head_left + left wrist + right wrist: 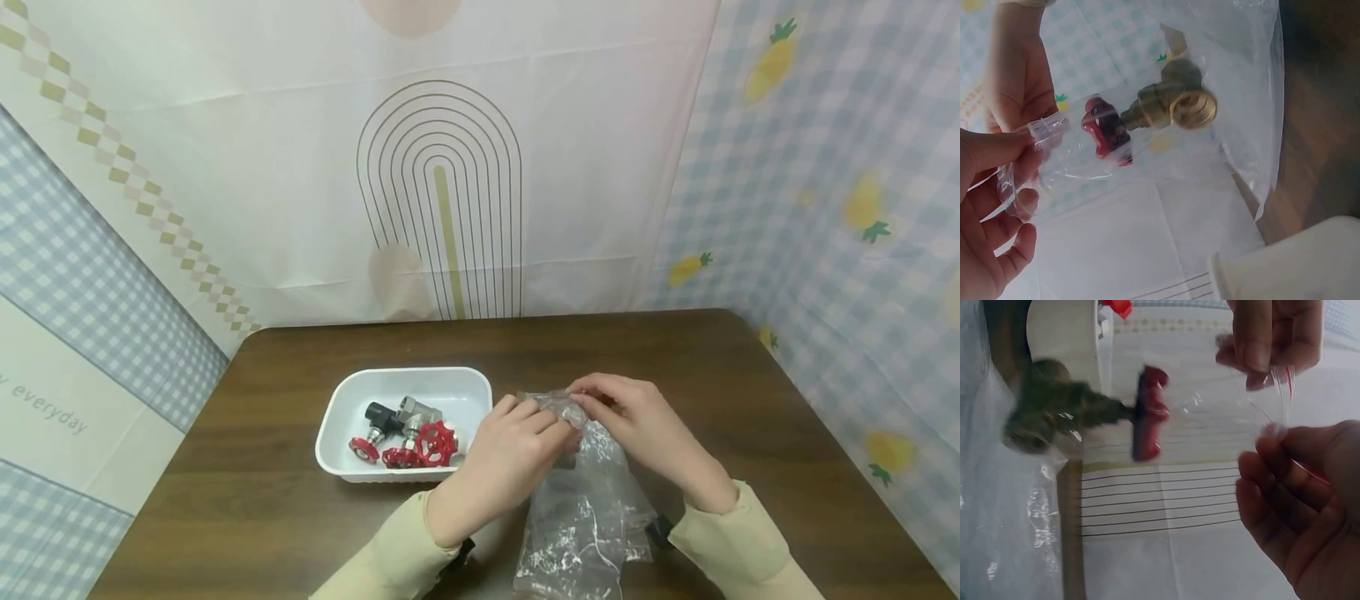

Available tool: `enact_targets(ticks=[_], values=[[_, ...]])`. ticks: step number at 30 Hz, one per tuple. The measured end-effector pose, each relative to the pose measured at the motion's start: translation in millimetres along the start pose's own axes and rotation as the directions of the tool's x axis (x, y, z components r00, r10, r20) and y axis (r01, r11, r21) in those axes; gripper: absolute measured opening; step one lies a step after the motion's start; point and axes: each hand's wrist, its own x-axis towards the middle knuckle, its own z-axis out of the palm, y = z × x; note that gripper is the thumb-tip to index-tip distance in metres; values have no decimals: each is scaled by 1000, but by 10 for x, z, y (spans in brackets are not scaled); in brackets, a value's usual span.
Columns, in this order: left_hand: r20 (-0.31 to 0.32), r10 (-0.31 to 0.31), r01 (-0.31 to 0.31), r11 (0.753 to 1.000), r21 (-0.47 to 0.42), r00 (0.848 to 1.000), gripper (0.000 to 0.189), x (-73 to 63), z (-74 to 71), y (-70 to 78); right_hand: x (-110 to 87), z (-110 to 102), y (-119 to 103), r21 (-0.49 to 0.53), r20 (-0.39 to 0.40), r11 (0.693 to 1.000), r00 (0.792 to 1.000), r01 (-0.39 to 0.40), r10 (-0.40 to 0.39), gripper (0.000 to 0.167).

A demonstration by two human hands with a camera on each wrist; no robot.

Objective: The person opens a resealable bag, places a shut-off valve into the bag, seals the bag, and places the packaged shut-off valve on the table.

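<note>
A white tray (375,477) sits on a dark wood-grain bench (247,500), holding valves (384,418) with 3 red handwheels (437,444). Right of the tray, the person's left hand (517,446) and right hand (641,417) each have a pinching grip on a clear bag (1066,159) containing a brass valve (1166,100). Loose plastic bags (573,525) lie on the bench, nearer the person than the tray. Behind the tray hangs pale cloth (600,167) printed with arch lines; farther right, blue-checked cloth (817,308) with pineapples.
</note>
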Motion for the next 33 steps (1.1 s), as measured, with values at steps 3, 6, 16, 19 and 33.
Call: enact_targets(ticks=[3, 6, 16, 19, 33], values=[[27, 15, -15, 1000, -2, 1000, 8, -18, 28, 41, -5, 7, 34, 37, 86, 998, 995, -43, 40, 15], [55, 22, -22, 1000, 3, 998, 6, -46, 79, 75, -18, 42, 72, 61, 142, 996, 988, -70, 61, 15], [41, 2, -2, 1000, -4, 999, 5, -60, 161, 100, -67, 103, 58, 18, 208, 994, 973, -108, 102, 26], [19, -12, 12, 1000, -11, 1000, 3, -74, 175, 91, -112, 93, 44, -16, 224, 994, 969, -104, 105, 21], [42, -29, 31, 998, -47, 999, 9, -120, 132, 47, -220, -29, -87, -168, 357, 984, 934, 54, 10, 22]])
